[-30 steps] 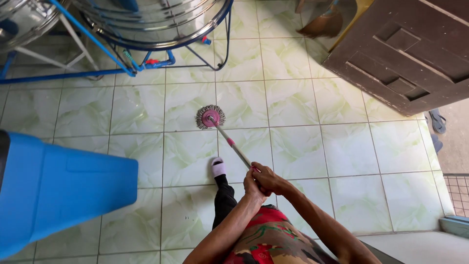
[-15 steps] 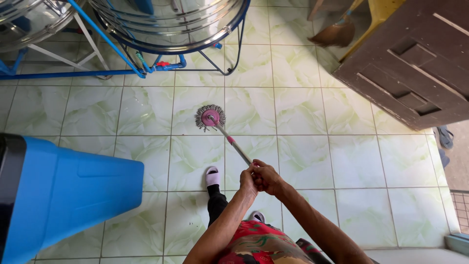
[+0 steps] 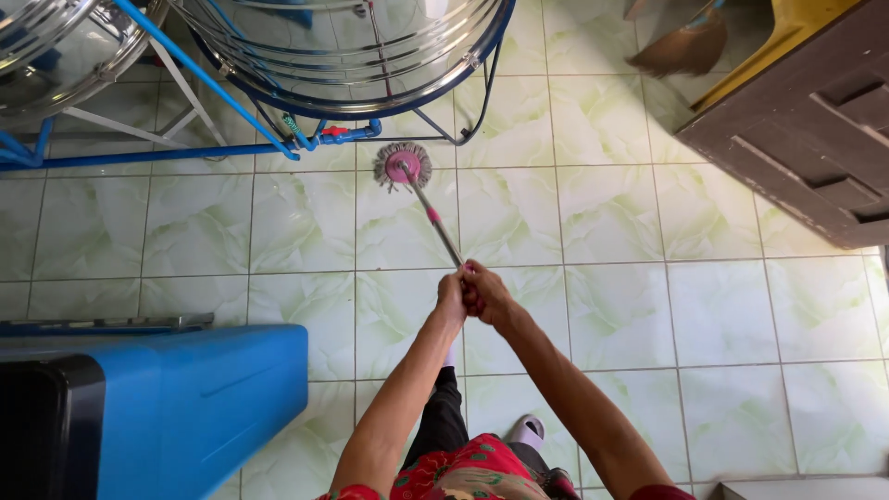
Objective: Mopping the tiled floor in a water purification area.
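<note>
Head view, looking straight down. Both arms extend forward from the bottom edge. The left hand [image 3: 451,298] and right hand [image 3: 486,294] sit pressed side by side, both closed around the upper end of the mop handle [image 3: 441,229]; fingers are wrapped tight, no gap visible between the two hands.

The handle is a thin metal rod with pink bands, slanting away from the hands toward the upper left. The mop head [image 3: 403,167], round with a pink hub and a grey fringe, lies flat on the tiled floor [image 3: 611,306], just beside the blue frame [image 3: 222,157] that carries a large steel tank [image 3: 352,46]. A second steel tank [image 3: 56,46] shows at the upper left corner on a similar stand.

Floor: pale green marbled square tiles with grey grout lines.

Lower left: a blue bin [image 3: 176,407] with a dark opening at its left side, near the left forearm but apart from it.

Upper right: a dark brown panelled door [image 3: 806,139]; above it a yellow object and a brown broom head [image 3: 681,51].

Bottom centre: dark trouser leg and a white-toed foot [image 3: 530,431] on the tiles, beneath the right forearm.
</note>
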